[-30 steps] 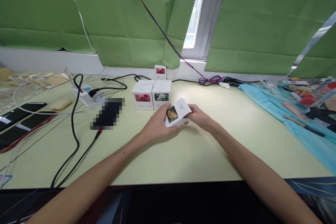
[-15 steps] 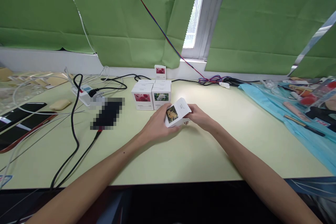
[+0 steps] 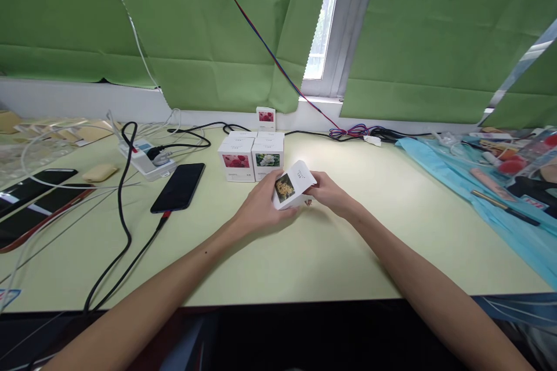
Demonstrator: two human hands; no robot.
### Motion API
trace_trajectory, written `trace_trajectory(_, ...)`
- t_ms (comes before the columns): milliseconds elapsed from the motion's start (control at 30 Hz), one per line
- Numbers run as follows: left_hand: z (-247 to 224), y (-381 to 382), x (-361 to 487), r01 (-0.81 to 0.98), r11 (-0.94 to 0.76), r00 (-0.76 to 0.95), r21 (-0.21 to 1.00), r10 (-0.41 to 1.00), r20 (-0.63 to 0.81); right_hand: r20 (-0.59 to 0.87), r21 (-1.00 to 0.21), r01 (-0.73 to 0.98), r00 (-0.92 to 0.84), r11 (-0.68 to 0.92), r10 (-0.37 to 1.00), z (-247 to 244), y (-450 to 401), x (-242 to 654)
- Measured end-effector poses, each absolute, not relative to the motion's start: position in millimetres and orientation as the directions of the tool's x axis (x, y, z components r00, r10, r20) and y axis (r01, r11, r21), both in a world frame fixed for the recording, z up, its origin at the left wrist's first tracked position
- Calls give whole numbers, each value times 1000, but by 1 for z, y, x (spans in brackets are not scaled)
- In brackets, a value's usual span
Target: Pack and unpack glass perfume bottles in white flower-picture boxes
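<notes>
White box (image 3: pixel 290 186) is tilted near the grouped boxes (image 3: pixel 238 163), left hand (image 3: pixel 261 204) clamping it between thumb and fingers, right hand (image 3: pixel 331 192) at its right end, fingertips hidden, so their grip cannot be determined.

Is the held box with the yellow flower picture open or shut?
The box appears open: a white flap juts out beside the fingers of the right hand. What is inside cannot be seen.

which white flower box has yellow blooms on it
The tilted white box held in the left hand: its picture shows yellow flowers. Of those standing behind, the left front box shows red flowers, the right front box white.
</notes>
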State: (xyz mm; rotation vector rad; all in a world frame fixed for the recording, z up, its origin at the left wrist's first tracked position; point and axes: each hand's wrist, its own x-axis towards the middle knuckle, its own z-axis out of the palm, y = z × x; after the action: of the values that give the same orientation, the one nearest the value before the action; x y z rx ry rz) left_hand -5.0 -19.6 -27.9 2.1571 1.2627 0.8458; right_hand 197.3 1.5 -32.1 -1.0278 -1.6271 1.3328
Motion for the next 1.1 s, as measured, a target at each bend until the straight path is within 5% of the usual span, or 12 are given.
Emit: trace_trajectory(1100, -27, -20, -4, 597, -445, 360, 667, 892, 273, 85, -982, 129, -371, 141, 925, -33, 1, 197)
